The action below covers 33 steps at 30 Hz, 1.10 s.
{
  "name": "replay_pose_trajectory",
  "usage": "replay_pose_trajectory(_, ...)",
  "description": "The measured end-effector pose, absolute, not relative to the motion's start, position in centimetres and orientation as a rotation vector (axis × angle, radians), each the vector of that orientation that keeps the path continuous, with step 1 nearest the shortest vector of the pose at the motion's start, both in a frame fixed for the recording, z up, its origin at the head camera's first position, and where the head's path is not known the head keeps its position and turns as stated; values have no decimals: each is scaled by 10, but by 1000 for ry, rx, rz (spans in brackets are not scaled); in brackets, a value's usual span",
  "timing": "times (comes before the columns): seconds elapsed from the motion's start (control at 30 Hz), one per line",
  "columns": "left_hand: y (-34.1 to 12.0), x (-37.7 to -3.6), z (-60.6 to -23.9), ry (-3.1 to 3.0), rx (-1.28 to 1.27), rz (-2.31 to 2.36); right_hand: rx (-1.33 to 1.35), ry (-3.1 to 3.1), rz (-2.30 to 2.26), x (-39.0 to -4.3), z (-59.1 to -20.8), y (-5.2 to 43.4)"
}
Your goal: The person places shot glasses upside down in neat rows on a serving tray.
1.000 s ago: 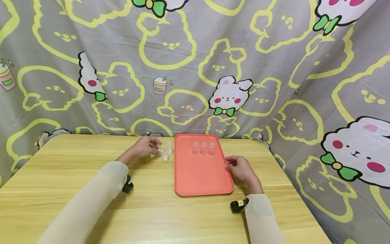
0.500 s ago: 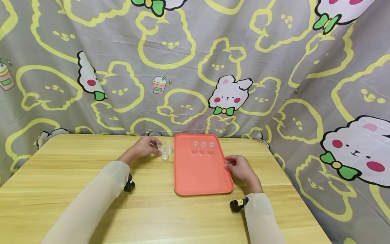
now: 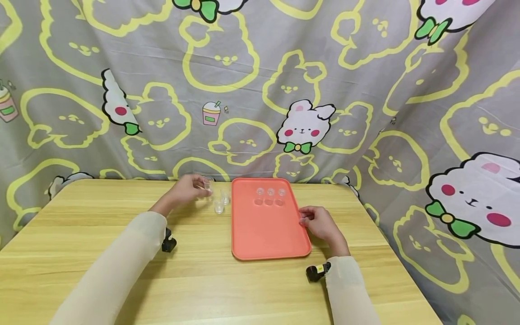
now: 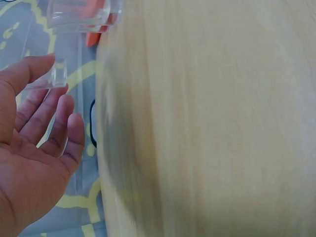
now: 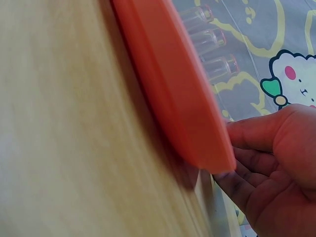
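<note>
Fingertips of the left hand (image 3: 188, 192) are pinching one tiny clear cup (image 4: 53, 75) between thumb and first fingers, lifted just off the wooden table (image 3: 122, 253), left of the orange tray (image 3: 266, 234). It's a light pinch up near the tips, so honestly the cup could pop out or tip if the grip slackens even a bit; clear plastic like that looks slippery.

Two more clear cups (image 3: 221, 201) stand on the table just left of the tray, right under the path of the lifted one, so a low swing toward the tray could knock them over. Three cups (image 3: 270, 192) already sit in a row at the tray's far end, and a clumsy set-down beside them could topple the row.

Over at the tray's right edge, the right hand (image 3: 321, 224) has its fingers curled round the rim, thumb on top, I think; the wrist view is blurry. If that hold jerks, the tray shifts and the row goes.
</note>
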<state>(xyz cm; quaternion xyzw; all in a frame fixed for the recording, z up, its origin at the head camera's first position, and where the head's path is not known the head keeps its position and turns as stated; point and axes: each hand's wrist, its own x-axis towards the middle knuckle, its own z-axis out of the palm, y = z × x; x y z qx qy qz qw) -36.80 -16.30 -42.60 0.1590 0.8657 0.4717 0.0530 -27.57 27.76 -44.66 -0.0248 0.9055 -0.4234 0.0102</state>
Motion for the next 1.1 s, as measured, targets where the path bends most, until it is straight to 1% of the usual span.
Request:
replay_pose_trajectory(0.33,-163,-369,-414,2633,463,1612,-94,2824,-1328,-276,-446,276)
replay_pose_trajectory(0.57,-155,-365,-402,2599,482,1758,-77,2817,-1333,-275,-447,277)
replay_pose_trajectory(0.77,-148,-365,-400,2574,480,1855,-73,2819,-1334,-275,-447,276)
replay_pose_trajectory(1.1,-135,-364,-394,2575,492,1898,-84,2830,-1322,-275,-447,276)
